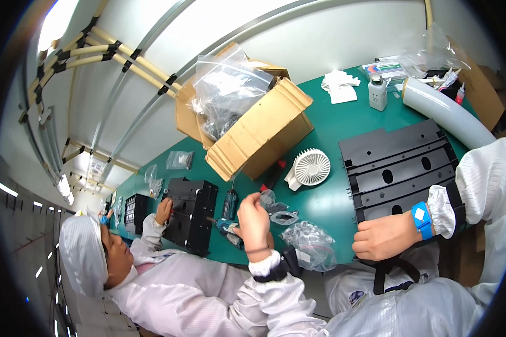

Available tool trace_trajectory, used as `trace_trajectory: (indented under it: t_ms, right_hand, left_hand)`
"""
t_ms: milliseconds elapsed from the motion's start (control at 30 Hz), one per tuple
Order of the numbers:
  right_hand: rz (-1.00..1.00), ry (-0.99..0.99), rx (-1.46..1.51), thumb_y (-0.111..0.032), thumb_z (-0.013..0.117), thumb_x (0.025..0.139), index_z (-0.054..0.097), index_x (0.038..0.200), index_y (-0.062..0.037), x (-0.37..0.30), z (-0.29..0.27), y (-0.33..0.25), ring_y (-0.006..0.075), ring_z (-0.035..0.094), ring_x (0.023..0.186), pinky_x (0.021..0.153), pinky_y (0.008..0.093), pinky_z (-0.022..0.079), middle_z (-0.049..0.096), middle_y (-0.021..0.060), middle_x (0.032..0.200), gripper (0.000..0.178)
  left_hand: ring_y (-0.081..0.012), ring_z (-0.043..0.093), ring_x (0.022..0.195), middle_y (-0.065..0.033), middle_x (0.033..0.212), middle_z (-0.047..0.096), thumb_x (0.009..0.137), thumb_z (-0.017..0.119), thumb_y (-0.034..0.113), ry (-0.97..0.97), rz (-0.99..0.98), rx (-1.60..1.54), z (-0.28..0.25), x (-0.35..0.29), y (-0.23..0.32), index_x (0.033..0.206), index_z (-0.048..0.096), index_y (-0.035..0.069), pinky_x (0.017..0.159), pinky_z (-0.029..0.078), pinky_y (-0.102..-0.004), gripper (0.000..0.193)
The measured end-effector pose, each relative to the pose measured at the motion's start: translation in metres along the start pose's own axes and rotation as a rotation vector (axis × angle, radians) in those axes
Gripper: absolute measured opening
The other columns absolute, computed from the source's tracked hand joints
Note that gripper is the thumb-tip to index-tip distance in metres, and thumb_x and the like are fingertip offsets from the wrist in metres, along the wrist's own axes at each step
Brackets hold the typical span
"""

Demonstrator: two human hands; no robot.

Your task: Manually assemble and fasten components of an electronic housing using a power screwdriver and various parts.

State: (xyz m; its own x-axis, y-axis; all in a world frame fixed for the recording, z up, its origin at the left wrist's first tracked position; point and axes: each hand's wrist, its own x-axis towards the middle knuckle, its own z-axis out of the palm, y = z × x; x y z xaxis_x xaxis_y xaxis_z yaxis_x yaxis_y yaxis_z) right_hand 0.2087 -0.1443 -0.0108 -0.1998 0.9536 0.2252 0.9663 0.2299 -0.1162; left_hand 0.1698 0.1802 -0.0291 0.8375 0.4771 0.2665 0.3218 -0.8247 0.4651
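Observation:
My left hand [254, 222] is raised over the table's near edge, its fingers curled together beside a small clear plastic bag [268, 200]. Whether it grips that bag cannot be made out. A larger clear bag of small parts [311, 247] lies just right of my left wrist. Knuckles up and fingers curled under, my right hand [385, 237] is at the near edge of a black ribbed panel [396, 163] with oval holes. Anything inside its fingers is hidden. A blue band circles my right wrist.
On the left a co-worker [168, 286] works at a black housing [185, 210], a power screwdriver [229, 229] beside it. An open carton [264, 129] of bagged parts, a white fan [310, 168], a dispenser bottle [378, 92], a white cloth [340, 86] and a white roll [444, 109] stand farther back.

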Motion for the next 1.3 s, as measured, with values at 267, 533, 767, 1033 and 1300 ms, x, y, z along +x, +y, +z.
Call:
trace_trajectory:
  t_ms: [267, 533, 767, 1033, 1300]
  right_hand:
    - [-0.115, 0.093, -0.074, -0.015, 0.058, 0.082, 0.062, 0.082, -0.0082, 0.007, -0.021, -0.014, 0.0194, 0.058, 0.083, 0.075, 0.0315, 0.042, 0.055, 0.0041, 0.084, 0.008]
    - [-0.08, 0.024, -0.098, -0.014, 0.059, 0.084, 0.063, 0.084, -0.0059, -0.006, -0.021, -0.019, 0.0218, 0.059, 0.086, 0.076, 0.0334, 0.043, 0.058, 0.0053, 0.087, 0.009]
    - [-0.066, -0.008, -0.105, -0.014, 0.059, 0.085, 0.062, 0.085, -0.006, -0.005, -0.011, -0.018, 0.0217, 0.059, 0.086, 0.077, 0.0336, 0.044, 0.058, 0.0052, 0.087, 0.009]
    - [-0.073, -0.016, -0.088, -0.014, 0.06, 0.084, 0.061, 0.087, -0.007, -0.002, -0.004, -0.012, 0.0201, 0.059, 0.085, 0.077, 0.0329, 0.043, 0.057, 0.0041, 0.086, 0.008]
    - [-0.068, -0.011, -0.1, -0.015, 0.059, 0.084, 0.059, 0.084, -0.0069, -0.007, 0.002, -0.008, 0.0184, 0.058, 0.084, 0.076, 0.0307, 0.043, 0.055, 0.0036, 0.085, 0.008]
  left_hand:
    - [-0.0362, 0.066, 0.091, -0.0197, 0.093, 0.068, 0.073, 0.069, 0.008, -0.11, 0.062, 0.319, 0.037, 0.037, -0.029, 0.087, 0.067, 0.0, 0.082, 0.053, -0.0422, 0.016]
    - [-0.0261, 0.069, 0.081, -0.0166, 0.084, 0.071, 0.079, 0.069, 0.017, -0.392, 0.022, 0.217, 0.039, 0.047, -0.02, 0.087, 0.071, 0.0, 0.077, 0.052, -0.0355, 0.018]
    - [-0.0282, 0.071, 0.076, -0.0168, 0.08, 0.072, 0.076, 0.062, 0.006, -0.505, -0.028, 0.37, 0.06, 0.058, -0.05, 0.09, 0.076, 0.006, 0.077, 0.055, -0.0355, 0.02]
    - [-0.0346, 0.066, 0.102, -0.0187, 0.109, 0.068, 0.082, 0.063, 0.017, -0.437, -0.004, 0.678, 0.069, 0.046, -0.042, 0.104, 0.071, 0.005, 0.086, 0.054, -0.0428, 0.026]
    - [-0.0318, 0.067, 0.102, -0.0163, 0.108, 0.069, 0.082, 0.064, 0.02, -0.413, -0.005, 0.706, 0.066, 0.037, -0.042, 0.104, 0.071, 0.007, 0.084, 0.054, -0.0432, 0.027]
